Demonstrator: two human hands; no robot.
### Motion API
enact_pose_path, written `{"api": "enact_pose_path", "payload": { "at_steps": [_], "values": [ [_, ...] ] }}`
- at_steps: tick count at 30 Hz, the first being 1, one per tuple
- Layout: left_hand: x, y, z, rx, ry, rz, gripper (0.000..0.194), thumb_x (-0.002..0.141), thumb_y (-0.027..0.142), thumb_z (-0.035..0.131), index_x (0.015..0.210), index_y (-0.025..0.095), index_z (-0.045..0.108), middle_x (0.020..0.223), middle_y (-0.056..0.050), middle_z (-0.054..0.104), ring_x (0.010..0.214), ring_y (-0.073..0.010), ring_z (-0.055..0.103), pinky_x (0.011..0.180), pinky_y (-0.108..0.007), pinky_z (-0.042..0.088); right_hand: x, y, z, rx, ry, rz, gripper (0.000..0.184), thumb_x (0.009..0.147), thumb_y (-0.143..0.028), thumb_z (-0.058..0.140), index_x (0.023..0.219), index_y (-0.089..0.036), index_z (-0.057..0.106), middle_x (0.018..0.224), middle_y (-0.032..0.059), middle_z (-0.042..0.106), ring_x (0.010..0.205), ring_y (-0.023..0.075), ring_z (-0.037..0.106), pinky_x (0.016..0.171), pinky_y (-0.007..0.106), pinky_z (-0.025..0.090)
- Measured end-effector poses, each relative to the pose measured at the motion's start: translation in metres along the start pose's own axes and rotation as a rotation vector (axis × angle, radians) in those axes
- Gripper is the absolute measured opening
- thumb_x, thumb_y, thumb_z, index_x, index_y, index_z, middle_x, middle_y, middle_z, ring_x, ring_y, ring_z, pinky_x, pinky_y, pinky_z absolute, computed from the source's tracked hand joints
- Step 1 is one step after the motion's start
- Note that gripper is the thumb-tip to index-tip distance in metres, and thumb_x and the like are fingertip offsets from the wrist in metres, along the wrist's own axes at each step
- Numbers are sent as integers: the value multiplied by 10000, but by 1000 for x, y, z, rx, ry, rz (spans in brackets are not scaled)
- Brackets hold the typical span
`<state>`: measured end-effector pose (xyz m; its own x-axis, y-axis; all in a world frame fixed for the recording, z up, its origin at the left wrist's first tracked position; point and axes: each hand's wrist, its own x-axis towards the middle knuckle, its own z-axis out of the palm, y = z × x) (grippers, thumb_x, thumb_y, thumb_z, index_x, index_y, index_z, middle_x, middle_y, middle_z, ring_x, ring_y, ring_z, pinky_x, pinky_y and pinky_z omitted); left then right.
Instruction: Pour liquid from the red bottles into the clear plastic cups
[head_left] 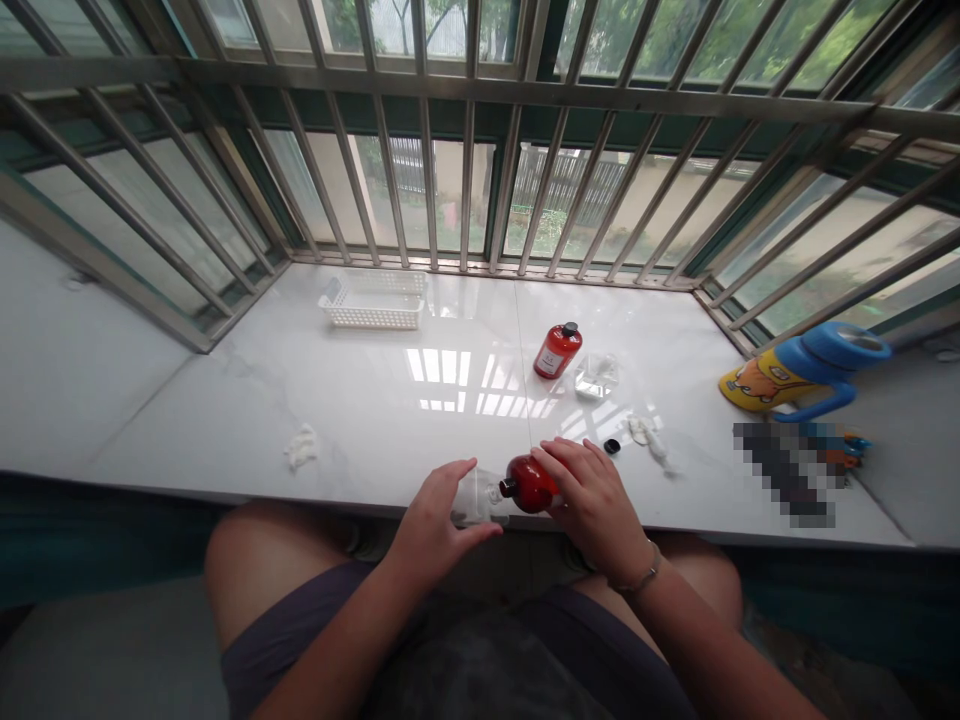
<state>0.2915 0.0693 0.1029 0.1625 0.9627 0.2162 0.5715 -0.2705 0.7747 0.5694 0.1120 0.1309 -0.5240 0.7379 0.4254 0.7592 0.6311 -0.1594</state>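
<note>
My right hand [596,505] is wrapped round a red bottle [531,484] with a black neck. The bottle is tipped on its side, its uncapped mouth pointing left. Facing that mouth is a clear plastic cup [470,498], gripped between the thumb and fingers of my left hand [429,518] at the counter's front edge. Whether any liquid is flowing cannot be made out. Just beyond my right fingers lies a small black cap [612,447]. A second red bottle [556,355], with a white label and its black cap on, stands farther back.
A clear plastic box [598,378] sits beside the capped bottle. Crumpled whitish pieces [652,443] lie to the right, and a crumpled white tissue [301,446] to the left. A white basket [375,314] stands near the window bars. At right is a blue-and-yellow flask [787,372].
</note>
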Motion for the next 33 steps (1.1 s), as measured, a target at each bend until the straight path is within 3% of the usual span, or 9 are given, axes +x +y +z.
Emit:
{"api": "enact_pose_path", "payload": {
  "at_steps": [33],
  "values": [
    [-2, 0, 6, -50, -31, -44, 827, 764, 378, 963, 1471, 303, 542, 1446, -102, 663, 1369, -329, 641, 1183, -552, 529, 0, 3, -11, -79, -49, -36, 690, 848, -26, 597, 1499, -250, 569, 1441, 112, 681, 1372, 317, 597, 1237, 555, 345]
  ]
}}
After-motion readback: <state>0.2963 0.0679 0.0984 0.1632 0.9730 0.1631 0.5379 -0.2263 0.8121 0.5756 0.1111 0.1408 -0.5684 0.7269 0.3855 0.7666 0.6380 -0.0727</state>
